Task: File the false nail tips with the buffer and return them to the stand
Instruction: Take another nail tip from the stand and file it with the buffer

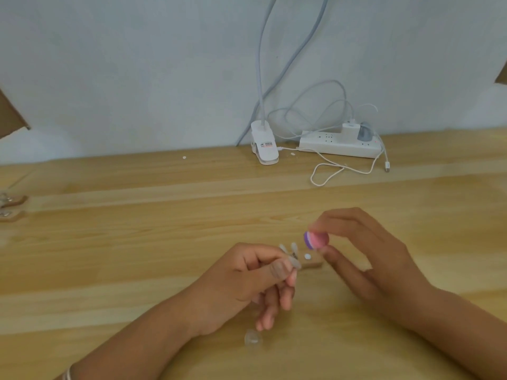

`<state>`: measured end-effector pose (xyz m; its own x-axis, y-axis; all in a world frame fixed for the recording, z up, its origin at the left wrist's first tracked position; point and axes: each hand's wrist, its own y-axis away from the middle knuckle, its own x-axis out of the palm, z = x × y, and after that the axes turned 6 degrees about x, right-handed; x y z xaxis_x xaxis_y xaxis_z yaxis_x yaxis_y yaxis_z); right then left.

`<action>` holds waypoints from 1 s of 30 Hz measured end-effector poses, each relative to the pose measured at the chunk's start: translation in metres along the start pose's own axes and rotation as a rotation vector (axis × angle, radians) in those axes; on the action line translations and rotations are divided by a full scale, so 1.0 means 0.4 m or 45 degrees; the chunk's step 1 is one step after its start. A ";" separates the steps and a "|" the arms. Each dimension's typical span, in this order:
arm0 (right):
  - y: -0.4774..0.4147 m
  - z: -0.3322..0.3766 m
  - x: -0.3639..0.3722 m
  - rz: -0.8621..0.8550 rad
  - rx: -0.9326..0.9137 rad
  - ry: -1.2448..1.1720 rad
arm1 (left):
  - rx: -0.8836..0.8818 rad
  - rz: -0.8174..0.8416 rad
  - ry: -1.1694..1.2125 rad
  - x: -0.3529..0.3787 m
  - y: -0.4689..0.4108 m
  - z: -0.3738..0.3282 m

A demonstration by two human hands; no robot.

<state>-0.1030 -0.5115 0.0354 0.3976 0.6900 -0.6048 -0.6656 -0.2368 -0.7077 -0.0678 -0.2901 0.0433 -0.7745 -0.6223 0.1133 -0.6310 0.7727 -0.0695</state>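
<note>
A left hand in the lower centre of the frame pinches a small cluster of translucent false nail tips between thumb and forefinger, its other fingers curled loosely downward. The picture is too blurred to show whether the tips sit on a clip. Just to their right, the right hand grips a small pink-and-purple buffer block between thumb and fingertips. The block's purple end faces the tips and is close to them, though contact cannot be made out.

Directly behind the tips, a small light-wood stand piece with a white dot lies on the pale wooden tabletop. A single clear nail tip lies loose near the lower edge. A white clip-on lamp and a white power strip sit at the far edge, against the wall.

The filing step appears to be under way or about to begin. The next move likely calls for steady strokes of the buffer across one tip while the pinch holds firm, since the tips are light and could slip.
</note>
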 end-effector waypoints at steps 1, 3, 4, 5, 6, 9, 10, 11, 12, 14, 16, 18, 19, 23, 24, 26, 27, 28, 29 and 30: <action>0.005 0.019 0.009 0.018 -0.086 -0.030 | -0.006 -0.012 0.005 0.000 0.001 0.001; 0.021 0.046 0.023 0.099 -0.257 -0.028 | 0.003 -0.014 -0.003 0.002 0.003 0.002; 0.023 0.044 0.021 0.129 -0.294 0.015 | 0.013 -0.012 -0.006 0.002 0.004 0.002; 0.019 0.031 0.015 0.137 -0.269 0.071 | 0.018 -0.019 -0.002 0.002 0.005 0.001; 0.012 0.013 0.006 0.121 -0.197 0.122 | 0.022 -0.029 0.002 0.002 0.005 0.000; -0.003 -0.009 -0.009 0.002 0.017 0.110 | 0.024 -0.032 -0.014 0.002 0.004 -0.003; -0.001 0.002 -0.005 -0.021 0.001 0.064 | 0.029 -0.031 -0.019 0.002 0.003 -0.003; 0.004 0.017 0.003 -0.012 -0.059 0.012 | 0.037 -0.035 -0.023 0.003 0.002 -0.003; 0.011 0.036 0.014 0.035 -0.146 -0.030 | 0.045 -0.043 -0.036 0.005 0.001 -0.002; 0.022 0.049 0.024 0.127 -0.282 -0.031 | 0.055 -0.060 -0.089 0.008 0.003 -0.002; 0.012 0.024 0.011 0.147 -0.245 0.047 | 0.050 -0.075 -0.099 0.010 0.005 -0.003; -0.003 -0.002 -0.005 0.110 -0.117 0.113 | 0.047 -0.077 -0.073 0.012 0.006 -0.006; -0.004 -0.005 -0.009 0.083 -0.070 0.111 | 0.047 -0.080 -0.066 0.013 0.006 -0.007; 0.015 0.046 0.015 0.152 -0.211 -0.023 | 0.074 -0.087 -0.088 0.015 0.006 -0.008; 0.020 0.052 0.018 0.177 -0.297 -0.033 | 0.088 -0.077 -0.098 0.017 0.006 -0.008; 0.014 0.030 0.005 0.189 -0.330 0.002 | 0.103 -0.100 -0.098 0.017 0.008 -0.008; 0.006 0.009 -0.005 0.173 -0.264 0.038 | 0.100 -0.121 -0.091 0.016 0.008 -0.008; -0.001 -0.011 -0.015 0.143 -0.189 0.070 | 0.097 -0.134 -0.084 0.015 0.008 -0.008; -0.005 -0.026 -0.022 0.111 -0.129 0.081 | 0.093 -0.137 -0.075 0.014 0.008 -0.007; -0.006 -0.032 -0.024 0.081 -0.094 0.065 | 0.090 -0.133 -0.070 0.014 0.008 -0.005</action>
<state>-0.0973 -0.5263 0.0383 0.3889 0.6368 -0.6657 -0.6431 -0.3298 -0.6911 -0.0740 -0.2909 0.0459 -0.7043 -0.7065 0.0695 -0.7086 0.6935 -0.1302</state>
